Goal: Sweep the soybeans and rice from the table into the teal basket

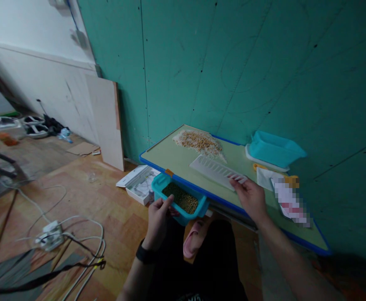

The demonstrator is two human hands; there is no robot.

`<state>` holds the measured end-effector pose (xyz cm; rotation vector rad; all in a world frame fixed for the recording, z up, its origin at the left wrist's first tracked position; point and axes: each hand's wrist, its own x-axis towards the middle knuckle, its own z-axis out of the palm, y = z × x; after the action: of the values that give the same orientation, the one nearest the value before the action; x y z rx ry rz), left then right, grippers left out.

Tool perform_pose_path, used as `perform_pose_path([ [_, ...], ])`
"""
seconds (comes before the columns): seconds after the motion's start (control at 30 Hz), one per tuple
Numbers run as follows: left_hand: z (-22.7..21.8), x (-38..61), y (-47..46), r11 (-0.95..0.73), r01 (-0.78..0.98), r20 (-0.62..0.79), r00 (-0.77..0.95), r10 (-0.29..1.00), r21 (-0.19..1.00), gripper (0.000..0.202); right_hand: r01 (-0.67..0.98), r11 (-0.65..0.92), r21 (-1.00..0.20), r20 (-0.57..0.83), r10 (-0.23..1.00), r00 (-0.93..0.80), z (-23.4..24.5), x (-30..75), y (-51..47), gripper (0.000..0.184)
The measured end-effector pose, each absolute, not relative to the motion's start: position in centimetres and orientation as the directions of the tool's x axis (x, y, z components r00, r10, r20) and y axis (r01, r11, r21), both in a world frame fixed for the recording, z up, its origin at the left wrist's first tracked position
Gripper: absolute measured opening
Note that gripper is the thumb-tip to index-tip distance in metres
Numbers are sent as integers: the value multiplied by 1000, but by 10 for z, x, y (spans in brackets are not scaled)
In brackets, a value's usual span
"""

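My left hand (158,219) is closed on the near rim of a blue plastic container (186,218), thumb on top, just below the table's front edge. Dark green beans and yellowish beans (189,203) lie inside it, the yellowish ones toward the right end. Between the thumb and fingers of my right hand (250,198) is the right end of a white slotted plastic strip (212,172), held low over the tabletop. Behind the strip, a spread-out pile of yellowish beans and white grains (198,142) covers part of the pale table (170,154).
A blue basin (273,148) rests on a white lid at the table's back right. In front of it lie a yellow-and-white cloth (264,176) and a blurred-out packet (291,205). An open white box (139,190), cables and a power strip (49,235) are on the floor.
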<state>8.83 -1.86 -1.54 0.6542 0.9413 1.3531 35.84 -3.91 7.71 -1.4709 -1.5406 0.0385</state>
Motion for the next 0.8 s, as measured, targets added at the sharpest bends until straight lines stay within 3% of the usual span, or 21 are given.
perform_pose_path([
  [0.23, -9, 86, -24, 135, -512, -185, -49, 981, 848, 44, 841, 158, -517, 606, 762, 229, 79, 366, -2, 33],
  [0.8, -10, 86, -17, 142, -487, -188, -47, 981, 862, 43, 761, 306, -572, 567, 818, 97, 76, 355, -2, 30],
])
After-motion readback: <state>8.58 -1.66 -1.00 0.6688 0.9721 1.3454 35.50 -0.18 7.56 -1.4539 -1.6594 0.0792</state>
